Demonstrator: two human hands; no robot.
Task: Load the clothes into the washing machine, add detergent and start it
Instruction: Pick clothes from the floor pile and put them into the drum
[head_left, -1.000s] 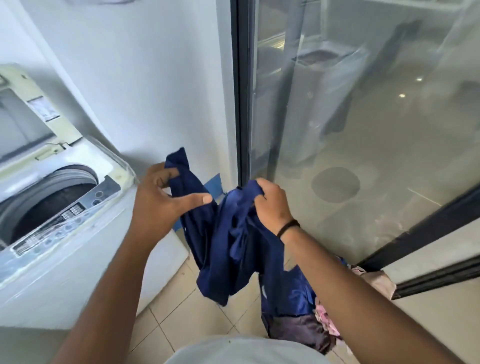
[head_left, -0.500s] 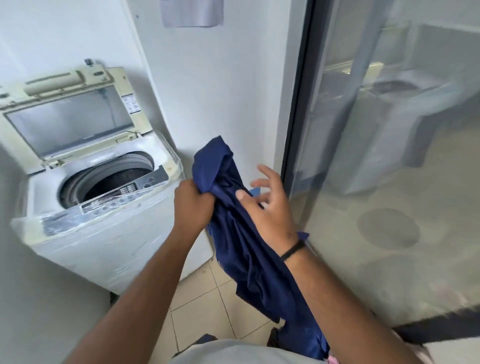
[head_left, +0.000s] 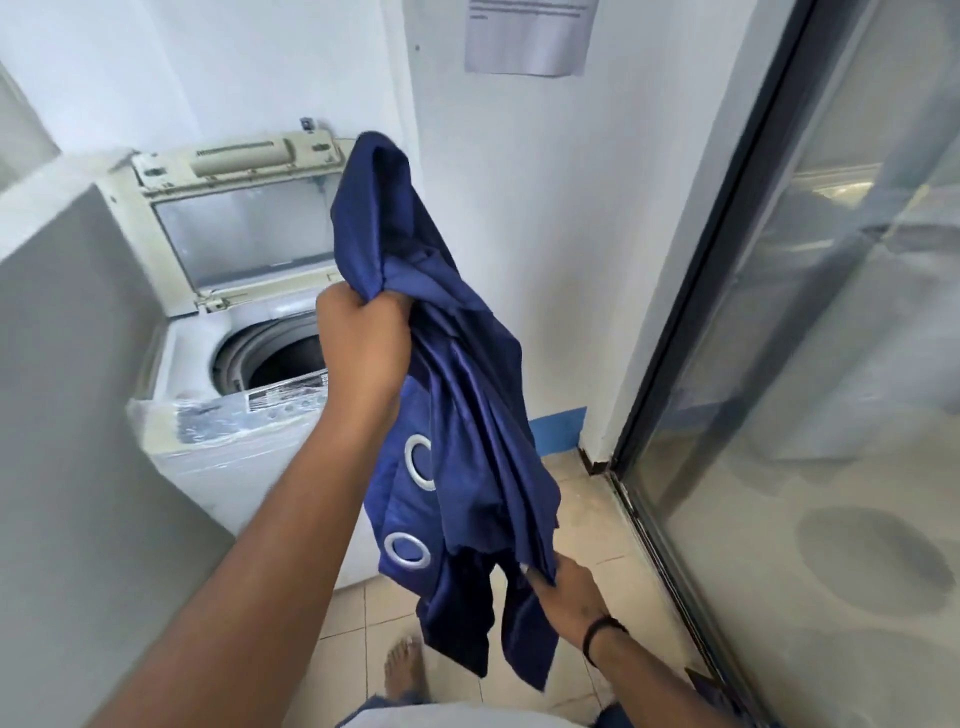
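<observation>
A dark blue cloth (head_left: 462, 415) with silver eyelet rings hangs in front of me. My left hand (head_left: 363, 345) grips a bunch of it near the top, raised just right of the washer's opening. My right hand (head_left: 563, 592) holds the cloth's lower edge near the floor. The white top-loading washing machine (head_left: 218, 415) stands at the left with its lid (head_left: 244, 228) propped up and the dark drum (head_left: 275, 358) showing. Its control panel is under plastic film.
A grey wall edge (head_left: 78, 415) juts out at the near left beside the washer. A glass sliding door (head_left: 831, 364) with a dark frame runs along the right. Beige floor tiles (head_left: 587, 519) lie between. My bare foot (head_left: 402, 670) stands below the cloth. A paper notice (head_left: 530, 34) hangs on the wall.
My left hand has lifted the blue cloth higher, toward the washer's opening. My right hand has dropped from the cloth's middle to its lower edge. The view has swung left toward the machine.
</observation>
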